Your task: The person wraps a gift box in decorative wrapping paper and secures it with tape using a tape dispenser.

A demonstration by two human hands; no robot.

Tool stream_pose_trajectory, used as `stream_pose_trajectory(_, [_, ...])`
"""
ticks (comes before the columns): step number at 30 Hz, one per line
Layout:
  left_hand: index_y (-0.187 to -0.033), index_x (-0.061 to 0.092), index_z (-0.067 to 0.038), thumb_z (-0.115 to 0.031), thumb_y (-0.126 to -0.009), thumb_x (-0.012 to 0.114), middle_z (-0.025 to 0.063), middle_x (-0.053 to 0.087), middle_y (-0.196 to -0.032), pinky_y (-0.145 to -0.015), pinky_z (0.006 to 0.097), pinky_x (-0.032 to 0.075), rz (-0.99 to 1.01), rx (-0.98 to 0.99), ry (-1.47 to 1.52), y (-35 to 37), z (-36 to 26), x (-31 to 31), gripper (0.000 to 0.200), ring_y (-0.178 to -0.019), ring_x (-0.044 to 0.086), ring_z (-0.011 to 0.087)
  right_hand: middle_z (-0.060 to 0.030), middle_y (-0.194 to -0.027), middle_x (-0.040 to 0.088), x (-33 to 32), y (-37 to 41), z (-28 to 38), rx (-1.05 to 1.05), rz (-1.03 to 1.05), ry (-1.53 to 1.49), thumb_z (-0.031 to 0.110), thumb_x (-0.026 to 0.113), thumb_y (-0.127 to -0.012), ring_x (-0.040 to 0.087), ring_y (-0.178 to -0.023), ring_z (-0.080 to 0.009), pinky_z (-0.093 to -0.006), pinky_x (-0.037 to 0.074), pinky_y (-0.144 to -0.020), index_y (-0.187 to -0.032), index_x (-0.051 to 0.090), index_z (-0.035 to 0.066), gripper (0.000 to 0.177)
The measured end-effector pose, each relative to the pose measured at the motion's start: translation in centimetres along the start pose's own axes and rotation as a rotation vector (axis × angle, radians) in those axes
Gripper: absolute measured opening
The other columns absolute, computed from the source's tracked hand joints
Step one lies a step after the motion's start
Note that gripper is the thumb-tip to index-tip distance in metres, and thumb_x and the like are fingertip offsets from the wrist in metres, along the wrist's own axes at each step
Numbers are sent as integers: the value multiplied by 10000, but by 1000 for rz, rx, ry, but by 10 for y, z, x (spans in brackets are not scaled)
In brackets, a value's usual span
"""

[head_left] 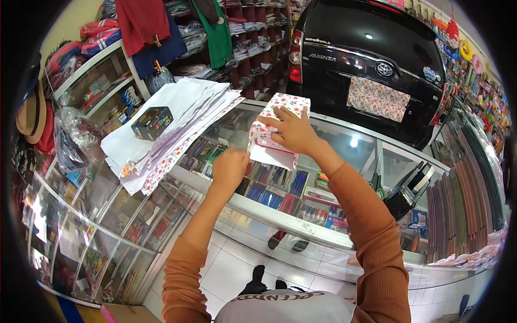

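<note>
A box-like package wrapped in white floral gift paper (273,152) lies on the glass counter, with a loose paper flap at its near end. My right hand (293,132) rests on top of it, fingers spread and pressing the paper. Beside the package's near left corner is my left hand (230,168), its fingers curled closed. Whatever it may pinch is hidden. To the left, a stack of paper sheets (177,107), some floral, bears a small dark box (152,123).
The glass display counter (274,203) holds stationery. On its right are a black tape dispenser (409,191) and scissors (376,185). Folders (463,188) stand at the far right. Beyond the counter is a black car (371,59); glass shelves (81,231) are at left.
</note>
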State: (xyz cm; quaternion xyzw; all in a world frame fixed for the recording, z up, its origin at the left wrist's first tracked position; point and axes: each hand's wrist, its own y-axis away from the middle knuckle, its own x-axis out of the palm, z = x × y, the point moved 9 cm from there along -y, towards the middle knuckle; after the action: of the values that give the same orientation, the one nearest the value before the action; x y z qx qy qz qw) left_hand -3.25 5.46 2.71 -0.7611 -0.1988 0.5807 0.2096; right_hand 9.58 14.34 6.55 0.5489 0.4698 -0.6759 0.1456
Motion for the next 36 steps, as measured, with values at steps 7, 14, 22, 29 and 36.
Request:
stream_pose_trajectory(7, [-1327,418,56,-423,-714,790,180,639,-1100,-893,341,474,140,-181,575,-25,30,19,863,-1015,631,252,-161,-1442,382,-6,7,-4,51,28,-104,353,510,-904,337,-1355,-333,-757,155,-994,-1391,413,358,496])
stream_pose_trajectory(14, [-1336,442,-59,-315,-816,725,64,611,-1125,-907,294,454,449,-224,1283,-51,-17,36,645,-1006,599,149,-222,-1492,251,-23,33,-23,209,-121,-276,337,520,-916,236,-1389,-399,-729,128,-1015,-1460,280,322,595])
stream_pose_trajectory(22, [-1348,465,-92,-276,-865,614,67,453,-1293,-948,362,409,276,368,1079,-73,-74,-4,538,-1176,468,170,-272,-1251,432,-25,77,-47,466,-532,-967,89,719,-804,474,-1194,-346,-444,413,-974,-1361,255,83,725])
stream_pose_trajectory(29, [-1287,565,-82,-240,-837,581,93,517,-1301,-1047,390,304,282,748,737,-67,-93,-21,477,-1204,452,265,-100,-1052,540,15,97,-70,583,-525,-899,87,807,-718,568,-930,-171,-352,499,-803,-1040,449,51,483])
stream_pose_trajectory(36, [-1268,586,-110,-66,-822,618,57,554,-1332,-1081,400,307,339,774,720,-68,-90,12,449,-1247,479,258,-128,-1096,464,-18,110,-49,462,-219,-707,111,821,-682,509,-1028,-259,-366,442,-886,-1092,458,35,553])
